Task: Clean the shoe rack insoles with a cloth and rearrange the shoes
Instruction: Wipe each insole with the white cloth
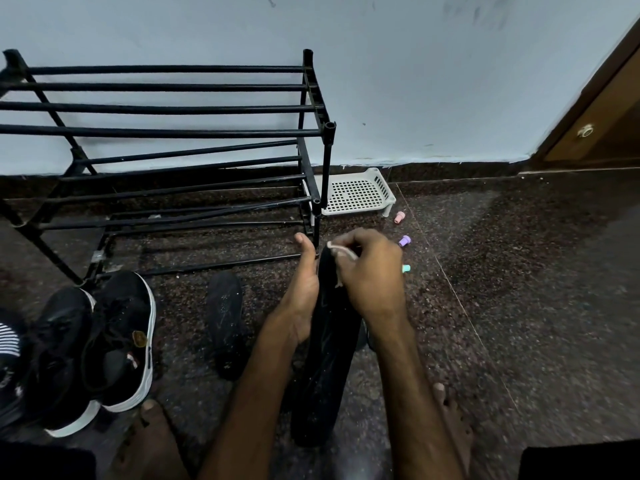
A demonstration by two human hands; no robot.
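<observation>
Both hands work one upright insole (325, 358): left hand (301, 299) braces its 9 o'clock edge, grip hidden; right hand (372, 275) pinches cloth (341, 251) at 12 o'clock. Bracing likely resists wiping pressure.

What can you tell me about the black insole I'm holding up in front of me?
The black insole is long, flat and round-ended. It looks like fabric-covered foam and is flecked with pale dust. It stands nearly upright, leaning a little, with its lower end down near the dark speckled floor. The left hand holds its left edge, with the thumb straight up and the fingers hidden behind. The right hand pinches a small pale cloth against its top end.
</observation>
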